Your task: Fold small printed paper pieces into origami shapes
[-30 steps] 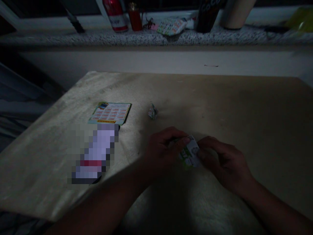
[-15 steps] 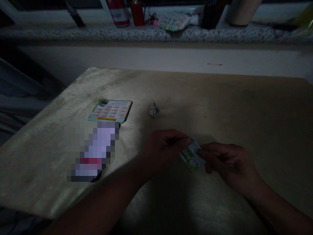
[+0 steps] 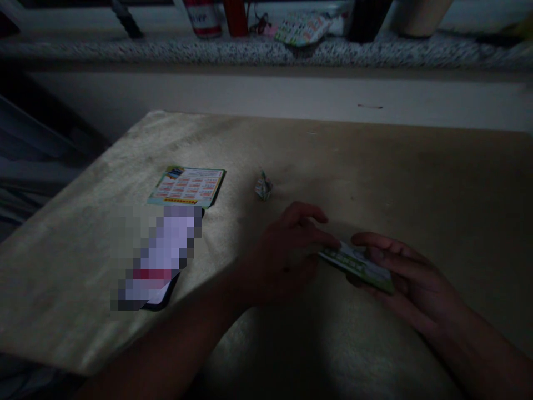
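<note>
A small green-and-white printed card (image 3: 358, 265) is tilted above the table between my hands. My right hand (image 3: 410, 278) grips its right end, thumb on top and fingers beneath. At the card's left corner, my left hand (image 3: 287, 250) has one fingertip on the upper face, while another finger is lifted away; its thumb is in shadow and hard to make out. Beyond my left hand a small crumpled printed wrapper (image 3: 264, 187) lies on the table. Farther left is a flat printed card with a grid of text (image 3: 189, 186).
A phone (image 3: 166, 255) with a blurred screen lies on the pale table (image 3: 83, 244), left of my left forearm. Behind the table, a speckled stone sill (image 3: 250, 54) carries a red-and-white can (image 3: 202, 19), a red container (image 3: 236, 19), a crumpled bag (image 3: 303, 29) and a dark cup (image 3: 368, 21).
The card has shifted right and tipped to a flatter angle. My right hand has more of it in its grasp, and a finger of my left hand has lifted.
</note>
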Motion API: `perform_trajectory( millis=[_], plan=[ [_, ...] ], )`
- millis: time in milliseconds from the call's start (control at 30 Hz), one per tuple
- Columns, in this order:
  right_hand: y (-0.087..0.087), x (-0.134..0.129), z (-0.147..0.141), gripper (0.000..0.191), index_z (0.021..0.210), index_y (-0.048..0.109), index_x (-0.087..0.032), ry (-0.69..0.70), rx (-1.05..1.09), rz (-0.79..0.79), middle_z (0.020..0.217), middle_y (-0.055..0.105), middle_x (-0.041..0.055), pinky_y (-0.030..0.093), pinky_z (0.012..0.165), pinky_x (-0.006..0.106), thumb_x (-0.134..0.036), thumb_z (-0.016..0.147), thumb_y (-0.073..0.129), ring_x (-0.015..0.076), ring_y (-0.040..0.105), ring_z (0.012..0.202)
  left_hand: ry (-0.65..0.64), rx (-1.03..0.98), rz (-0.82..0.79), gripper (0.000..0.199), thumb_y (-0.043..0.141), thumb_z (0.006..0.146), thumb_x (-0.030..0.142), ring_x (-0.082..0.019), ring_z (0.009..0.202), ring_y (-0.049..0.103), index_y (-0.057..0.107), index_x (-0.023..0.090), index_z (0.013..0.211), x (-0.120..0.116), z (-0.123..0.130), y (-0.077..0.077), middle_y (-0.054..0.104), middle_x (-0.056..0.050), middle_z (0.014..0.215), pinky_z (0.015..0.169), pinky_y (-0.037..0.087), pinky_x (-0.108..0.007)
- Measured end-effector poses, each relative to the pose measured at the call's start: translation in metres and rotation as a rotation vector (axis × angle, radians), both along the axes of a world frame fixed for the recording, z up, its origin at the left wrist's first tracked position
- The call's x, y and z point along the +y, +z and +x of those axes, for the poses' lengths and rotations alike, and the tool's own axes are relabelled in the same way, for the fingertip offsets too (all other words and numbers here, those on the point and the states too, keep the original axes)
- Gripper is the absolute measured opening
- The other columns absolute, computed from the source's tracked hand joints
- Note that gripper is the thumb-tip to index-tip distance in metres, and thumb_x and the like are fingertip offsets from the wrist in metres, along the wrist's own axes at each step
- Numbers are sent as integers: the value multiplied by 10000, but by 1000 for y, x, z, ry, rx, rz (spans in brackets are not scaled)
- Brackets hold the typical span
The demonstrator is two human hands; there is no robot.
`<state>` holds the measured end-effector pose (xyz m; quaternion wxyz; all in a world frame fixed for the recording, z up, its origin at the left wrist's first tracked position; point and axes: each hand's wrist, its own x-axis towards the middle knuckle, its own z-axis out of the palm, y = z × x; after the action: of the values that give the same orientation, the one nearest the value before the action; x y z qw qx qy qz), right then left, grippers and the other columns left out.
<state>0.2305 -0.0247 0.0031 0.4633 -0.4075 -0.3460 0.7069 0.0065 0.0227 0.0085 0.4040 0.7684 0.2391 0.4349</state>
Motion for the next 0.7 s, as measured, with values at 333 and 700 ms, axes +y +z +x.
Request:
perform_trajectory(
  millis=[333,700],
  plan=[
    [-3,-10,3,349,1144,730,-270,-221,-525,670,1028,704,63,576,739,315,-447,845,759,219,663,924,111,122,183,77,667,891,169,-97,630,637,719,132,849,-6,4,7,677,-22,724,595,503,-197],
    [3,-14,-9,152,886,777,-285,-353,-610,652,771,757,3,574,561,265,-153,811,782,163,699,656,105,-40,-84,74,746,836,176,-95,596,629,729,144,772,-11,10,3,684,-13,688,572,508,-196]
  ],
)
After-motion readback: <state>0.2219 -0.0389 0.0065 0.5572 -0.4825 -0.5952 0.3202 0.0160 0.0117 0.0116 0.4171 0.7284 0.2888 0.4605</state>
